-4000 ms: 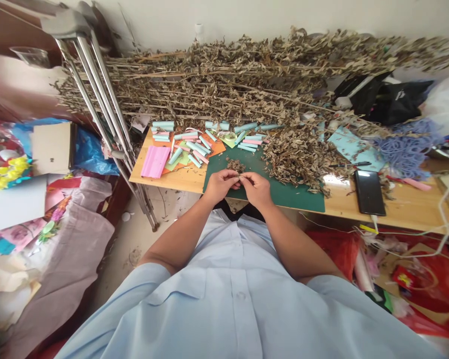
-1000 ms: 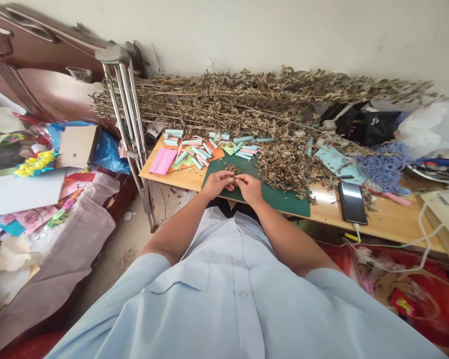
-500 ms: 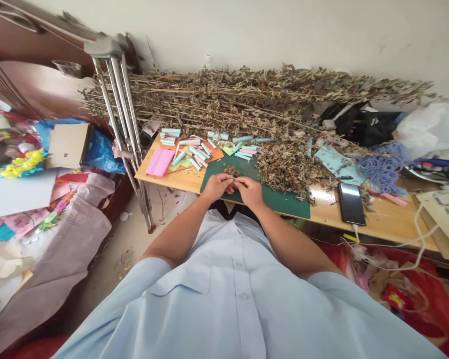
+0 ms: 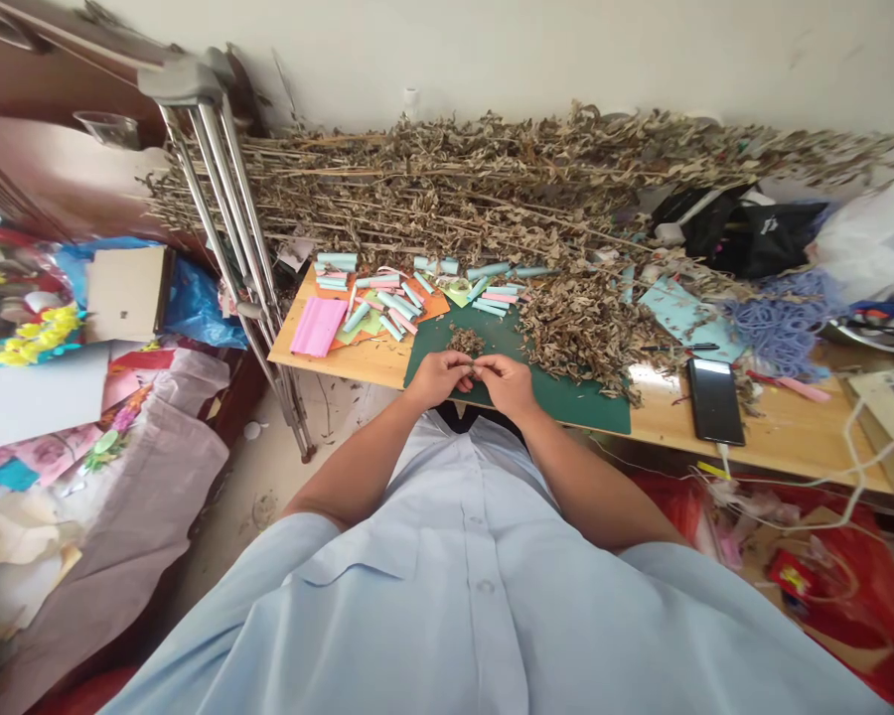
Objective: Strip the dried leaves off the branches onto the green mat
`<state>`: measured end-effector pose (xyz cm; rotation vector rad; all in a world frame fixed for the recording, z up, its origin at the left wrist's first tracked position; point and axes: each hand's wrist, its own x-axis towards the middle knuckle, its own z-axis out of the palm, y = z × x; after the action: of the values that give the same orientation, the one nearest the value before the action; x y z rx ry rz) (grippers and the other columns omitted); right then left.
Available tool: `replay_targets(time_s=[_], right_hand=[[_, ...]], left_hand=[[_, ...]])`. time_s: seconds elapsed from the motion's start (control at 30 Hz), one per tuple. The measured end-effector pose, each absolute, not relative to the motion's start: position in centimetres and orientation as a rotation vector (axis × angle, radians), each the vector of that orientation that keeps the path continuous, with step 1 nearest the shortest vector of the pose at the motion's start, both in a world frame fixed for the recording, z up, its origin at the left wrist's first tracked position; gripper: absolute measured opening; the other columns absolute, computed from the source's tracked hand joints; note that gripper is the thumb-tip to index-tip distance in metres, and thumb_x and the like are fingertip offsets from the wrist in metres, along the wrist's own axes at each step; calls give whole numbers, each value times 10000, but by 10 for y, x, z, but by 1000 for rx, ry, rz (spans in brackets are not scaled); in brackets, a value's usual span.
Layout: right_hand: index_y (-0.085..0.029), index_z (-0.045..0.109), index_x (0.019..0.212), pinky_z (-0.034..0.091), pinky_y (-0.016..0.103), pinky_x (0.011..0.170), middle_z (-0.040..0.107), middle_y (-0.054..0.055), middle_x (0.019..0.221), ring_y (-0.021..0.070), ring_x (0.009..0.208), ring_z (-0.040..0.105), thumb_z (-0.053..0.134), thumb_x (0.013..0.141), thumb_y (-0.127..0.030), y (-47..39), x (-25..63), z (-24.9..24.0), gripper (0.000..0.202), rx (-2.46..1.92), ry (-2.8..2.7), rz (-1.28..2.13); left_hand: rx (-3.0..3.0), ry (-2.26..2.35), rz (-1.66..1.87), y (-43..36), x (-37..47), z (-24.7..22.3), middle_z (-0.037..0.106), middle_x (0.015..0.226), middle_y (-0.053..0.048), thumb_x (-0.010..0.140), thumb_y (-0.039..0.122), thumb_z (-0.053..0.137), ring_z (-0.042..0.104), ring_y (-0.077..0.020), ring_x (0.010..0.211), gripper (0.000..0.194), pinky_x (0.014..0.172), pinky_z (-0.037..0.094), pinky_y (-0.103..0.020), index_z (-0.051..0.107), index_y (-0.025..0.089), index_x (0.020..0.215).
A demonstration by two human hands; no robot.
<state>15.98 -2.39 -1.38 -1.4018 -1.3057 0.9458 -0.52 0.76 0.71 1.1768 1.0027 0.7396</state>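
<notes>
Hands drawn slightly nearer the person; more of the heap exposed.
Compared with four seconds ago, left hand (image 4: 437, 378) and right hand (image 4: 508, 385) sit slightly lower against the mat (image 4: 582, 405), uncovering more of the small leaf heap (image 4: 465, 341). Glare on the phone (image 4: 716, 402) has shrunk since one second ago.

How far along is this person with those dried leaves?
Partway, it seems. A small crumbled heap looks already worked. The left hand and right hand meet over the green mat, fingertips pinched, contents too small to tell. Apparently left: the bigger dried-leaf pile and leafy stalks behind.
</notes>
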Motion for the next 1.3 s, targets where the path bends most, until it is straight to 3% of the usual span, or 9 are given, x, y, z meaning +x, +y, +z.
replay_targets(time_s=[0.6,0.93,1.3], right_hand=[[-209,739,867,580,348,714,736,10,708,180,658,691,763,730,-380,-16,172,-16,220,-1273,-1084,1187],[-220,731,841,578,336,714,732,14,731,183,683,679,729,759,-391,-19,163,-5,190,-1350,-1163,1095],[-271,780,958,567,387,912,751,37,1043,214,957,700,679,834,-373,-22,165,-6,190,-1306,-1411,958]], left_hand=[[935,929,860,11,-11,1,710,733,-64,748,332,819,709,-171,591,356,586,601,-299,675,73,944],[1041,877,808,8,-10,4,706,714,-25,746,346,820,716,-164,617,478,595,592,-270,634,103,1114],[1080,990,801,4,-6,12,686,650,-10,829,256,728,677,-124,565,273,578,574,-240,674,88,1037]])
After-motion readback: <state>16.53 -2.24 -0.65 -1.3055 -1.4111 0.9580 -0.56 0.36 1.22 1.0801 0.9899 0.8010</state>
